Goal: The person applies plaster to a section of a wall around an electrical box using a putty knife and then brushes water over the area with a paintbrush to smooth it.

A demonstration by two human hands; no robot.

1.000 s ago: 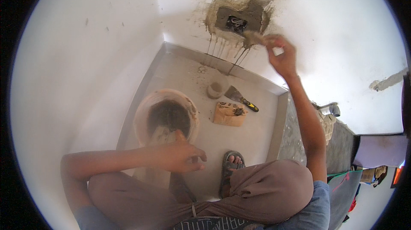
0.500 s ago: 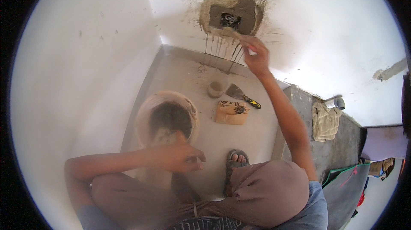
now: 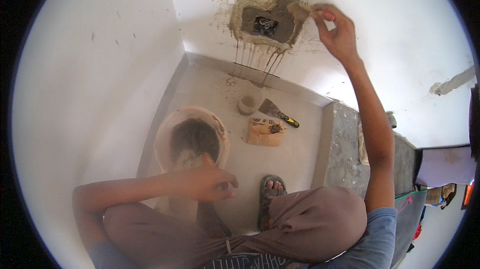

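In my right hand (image 3: 335,31) a paintbrush with a red handle is pinched between thumb and fingers. Its pale bristles (image 3: 299,11) touch the wet grey mortar patch (image 3: 286,24) on the wall, at the patch's right edge. Inside that patch sits a dark recessed electrical box (image 3: 265,27) with pale wires. My left hand (image 3: 217,183) hangs loosely bent, with nothing in it, just in front of a whitish bucket (image 3: 223,134). Dark material lies inside the bucket; part of its near side is hidden by my forearm.
On the floor stand a small cup (image 3: 247,105), a putty knife (image 3: 280,113) with a black and yellow handle, and a brown paper packet (image 3: 265,132). A grey ledge (image 3: 345,144) rises at the right, with a cloth (image 3: 362,144) partly behind my arm. Brown drips run down the wall.
My right hand has moved the paintbrush up and right, from below the electrical box to the patch's right edge. My left hand has stayed in place.
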